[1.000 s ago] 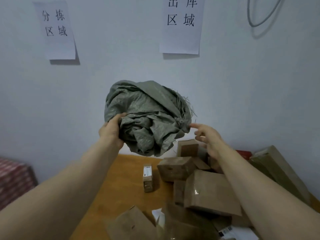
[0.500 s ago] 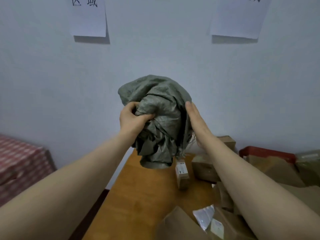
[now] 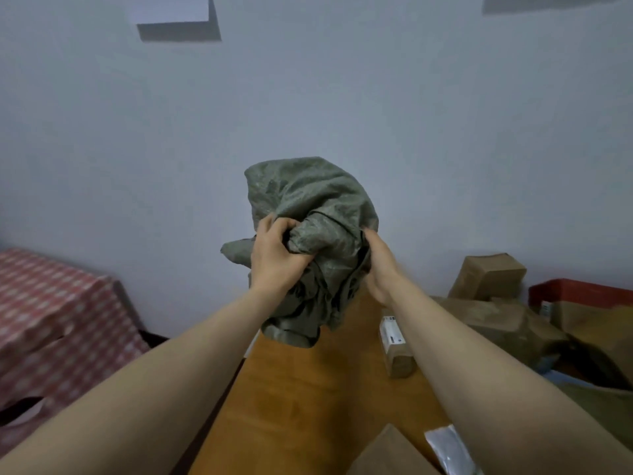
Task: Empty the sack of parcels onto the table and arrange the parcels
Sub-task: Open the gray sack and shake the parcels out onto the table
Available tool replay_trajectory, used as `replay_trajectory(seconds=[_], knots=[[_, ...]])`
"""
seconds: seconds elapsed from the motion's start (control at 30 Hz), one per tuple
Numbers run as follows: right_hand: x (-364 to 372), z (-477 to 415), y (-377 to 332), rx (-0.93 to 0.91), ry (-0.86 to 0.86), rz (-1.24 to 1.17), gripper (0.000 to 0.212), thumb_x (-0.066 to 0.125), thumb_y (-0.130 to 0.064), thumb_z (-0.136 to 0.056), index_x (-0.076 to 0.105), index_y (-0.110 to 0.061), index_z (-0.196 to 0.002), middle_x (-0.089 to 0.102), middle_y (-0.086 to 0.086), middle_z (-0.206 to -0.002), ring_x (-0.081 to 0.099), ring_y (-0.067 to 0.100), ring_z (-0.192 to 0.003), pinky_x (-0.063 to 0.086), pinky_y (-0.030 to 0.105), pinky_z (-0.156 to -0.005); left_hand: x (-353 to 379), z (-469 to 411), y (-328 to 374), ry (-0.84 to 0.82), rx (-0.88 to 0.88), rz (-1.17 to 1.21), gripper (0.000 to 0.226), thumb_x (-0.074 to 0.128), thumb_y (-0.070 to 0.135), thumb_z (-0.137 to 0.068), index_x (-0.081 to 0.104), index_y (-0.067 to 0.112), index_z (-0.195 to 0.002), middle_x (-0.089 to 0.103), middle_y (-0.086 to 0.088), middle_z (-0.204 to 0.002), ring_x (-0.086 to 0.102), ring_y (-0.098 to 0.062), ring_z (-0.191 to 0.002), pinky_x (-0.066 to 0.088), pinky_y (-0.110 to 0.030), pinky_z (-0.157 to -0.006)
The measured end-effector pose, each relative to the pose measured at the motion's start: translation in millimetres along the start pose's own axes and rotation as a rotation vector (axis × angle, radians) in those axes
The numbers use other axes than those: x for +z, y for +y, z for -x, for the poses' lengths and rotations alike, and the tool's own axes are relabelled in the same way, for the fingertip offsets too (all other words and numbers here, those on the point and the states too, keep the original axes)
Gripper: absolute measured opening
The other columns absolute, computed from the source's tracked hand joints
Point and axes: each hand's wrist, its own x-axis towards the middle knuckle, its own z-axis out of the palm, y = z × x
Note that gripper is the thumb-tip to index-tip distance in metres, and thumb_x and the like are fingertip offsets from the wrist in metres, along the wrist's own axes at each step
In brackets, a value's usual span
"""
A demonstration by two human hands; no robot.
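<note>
Sack: crumpled grey-green woven sack point(image 3: 308, 200), bunched into a ball, held up in the air between both sets of fingers, above the far end of the table.
Left hand: left hand point(image 3: 274, 258) on the near left side of the sack, fingers point(image 3: 277, 228) curled tight, squeezing a fold of the cloth.
Right hand: right hand point(image 3: 380, 265) on the right side of the sack, fingers curled into the folds and gripping, tips hidden in the cloth.
Table: orange-brown wooden table point(image 3: 301, 389), down below the fingers.
Small parcel: little brown box with a white label point(image 3: 394, 341), lying on the table below the right fingers, just beside the right arm.
Parcel pile: heap of brown cardboard parcels point(image 3: 496, 320), lower than the right fingers and off to their right.
Back box: square brown box point(image 3: 489, 275), level with the right fingers, to their right.
Red crate: red plastic crate point(image 3: 579, 291), far to the right of the right fingers, behind the heap.
Cloth: red and white checked cloth point(image 3: 51, 320), left of the left fingers and lower.
Paper: white paper sheet point(image 3: 171, 8) on the wall, high above the left fingers.
</note>
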Motion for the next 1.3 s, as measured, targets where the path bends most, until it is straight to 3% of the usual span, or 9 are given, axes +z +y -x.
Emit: replay_trajectory(seconds=[0.13,0.23,0.4,0.53,0.7,0.83,1.03,1.17,1.3], knots=[[4.2,-34.4,19.9,-0.009,0.079,0.017,0.037,0.044,-0.03,-0.098,0.042,-0.029,-0.135,0.057,0.005,-0.129,0.056,0.025,-0.115,0.047,0.049,-0.097,19.8,-14.1,-41.6,-0.068,-0.037,-0.004,0.036,0.08,0.02,-0.072,0.061,0.014,-0.101,0.048,-0.009,-0.125,0.047,-0.028,-0.12,0.042,-0.031,-0.097],[8.0,-58.5,37.9,-0.038,0.108,0.032,0.042,0.04,-0.018,-0.1,0.037,-0.038,-0.138,0.055,0.002,-0.13,0.055,0.026,-0.117,0.051,0.047,-0.092,38.6,-21.2,-72.1,-0.118,-0.096,0.002,0.035,0.079,0.024,-0.073,0.06,0.017,-0.101,0.046,-0.008,-0.13,0.045,-0.028,-0.125,0.044,-0.039,-0.099],[-0.9,-93.6,62.9,0.051,0.215,0.043,0.038,0.038,-0.024,-0.101,0.045,-0.034,-0.137,0.057,0.002,-0.132,0.055,0.024,-0.118,0.047,0.044,-0.099,74.9,-31.8,-111.7,-0.182,-0.158,0.04,0.036,0.079,0.021,-0.072,0.061,0.015,-0.102,0.046,-0.007,-0.13,0.046,-0.026,-0.123,0.042,-0.033,-0.099],[-22.6,-116.5,70.5,0.147,0.229,-0.08,0.055,0.044,-0.056,-0.091,0.055,-0.021,-0.132,0.061,0.007,-0.127,0.058,0.026,-0.115,0.045,0.045,-0.102,112.2,-37.6,-121.9,-0.245,-0.233,0.121,0.033,0.08,0.021,-0.071,0.057,0.02,-0.095,0.049,-0.004,-0.12,0.049,-0.016,-0.106,0.038,-0.023,-0.091],[-38.5,-143.7,70.5,-0.006,0.16,0.498,0.091,0.054,-0.081,-0.067,0.026,-0.045,-0.146,0.029,-0.01,-0.153,0.03,0.016,-0.14,0.025,0.047,-0.116,153.0,-48.0,-147.2,-0.292,-0.601,0.406,0.036,0.084,0.032,-0.062,0.057,0.027,-0.086,0.064,-0.001,-0.102,0.061,-0.018,-0.095,0.052,-0.04,-0.09],[-48.2,-156.2,74.6,0.141,-0.114,1.073,0.099,0.07,-0.059,-0.072,-0.002,-0.059,-0.141,-0.004,-0.016,-0.159,-0.015,0.026,-0.145,-0.008,0.064,-0.112,163.9,-54.9,-180.9,-0.289,-0.923,0.621,0.034,0.082,0.016,-0.07,0.058,0.023,-0.093,0.066,-0.006,-0.104,0.065,-0.026,-0.095,0.053,-0.046,-0.09],[-41.0,-178.8,114.9,0.183,-0.278,1.268,0.134,0.088,-0.034,-0.061,-0.022,-0.062,-0.134,-0.04,-0.006,-0.149,-0.028,0.033,-0.141,0.002,0.061,-0.114,161.0,-64.2,-228.3,-0.324,-1.07,0.71,0.054,0.076,0.017,-0.078,0.053,0.013,-0.126,0.062,-0.007,-0.12,0.061,-0.026,-0.103,0.05,-0.043,-0.095],[-24.1,-199.1,137.1,0.156,-0.219,1.314,0.131,0.086,-0.028,-0.066,-0.02,-0.059,-0.137,-0.036,-0.001,-0.152,-0.023,0.038,-0.141,0.005,0.06,-0.114,158.0,-77.3,-240.0,-0.364,-0.856,0.11,0.077,0.073,0.04,-0.079,0.03,0.024,-0.141,0.042,-0.014,-0.141,0.045,-0.034,-0.124,0.043,-0.048,-0.102],[-22.1,-215.3,149.9,0.159,-0.19,1.39,0.123,0.08,-0.037,-0.071,-0.022,-0.055,-0.138,-0.031,-0.001,-0.154,-0.017,0.039,-0.143,0.01,0.062,-0.114,152.5,-101.5,-218.8,-0.628,-0.058,-0.358,0.097,0.067,0.025,-0.077,0.005,0.048,-0.147,-0.012,-0.005,-0.159,-0.009,-0.031,-0.145,0.016,-0.059,-0.113]])
